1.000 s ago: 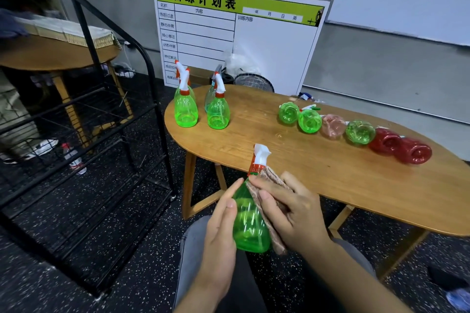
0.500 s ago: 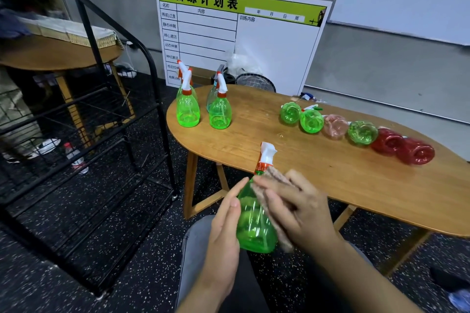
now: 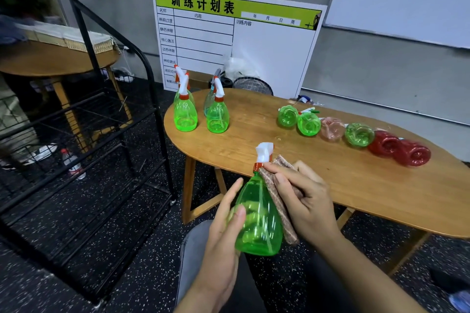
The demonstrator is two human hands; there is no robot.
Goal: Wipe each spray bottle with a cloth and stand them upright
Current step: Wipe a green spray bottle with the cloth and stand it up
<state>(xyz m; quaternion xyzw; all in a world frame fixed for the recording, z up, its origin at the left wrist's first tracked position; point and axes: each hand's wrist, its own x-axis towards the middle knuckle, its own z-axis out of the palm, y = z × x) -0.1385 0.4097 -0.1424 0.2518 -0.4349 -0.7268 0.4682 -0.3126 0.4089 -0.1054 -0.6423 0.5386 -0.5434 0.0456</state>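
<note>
— Green plastic first: where is the bottle being wiped?

— That green spray bottle [image 3: 258,221] is held upright above the person's lap, at about 6 o'clock from the middle of the wooden table [image 3: 330,185], just off its near edge. Its white trigger head and orange collar point up.

— And the hands?

— The left hand [image 3: 223,236] cups the bottle's left side, thumb across the front, fingers wrapped round behind. The right hand [image 3: 302,201] grips a brown cloth [image 3: 281,206] and presses it against the bottle's right side, fingertips up near the collar. Both are clamped, one on the bottle, one on the cloth.

— What stands on the table?

— At 10 o'clock, upright green spray bottles [image 3: 185,112] in two close pairs, the rear ones partly hidden. From 1 to 3 o'clock, a row of bottles lying on their sides [image 3: 356,134], bases toward the camera, touching or nearly so: two green, one pale pink, one green, two red.

— Around it?

— A black wire rack [image 3: 101,134] at 9 o'clock, and a training schedule board [image 3: 254,40] leaning on the wall at 12 o'clock.
</note>
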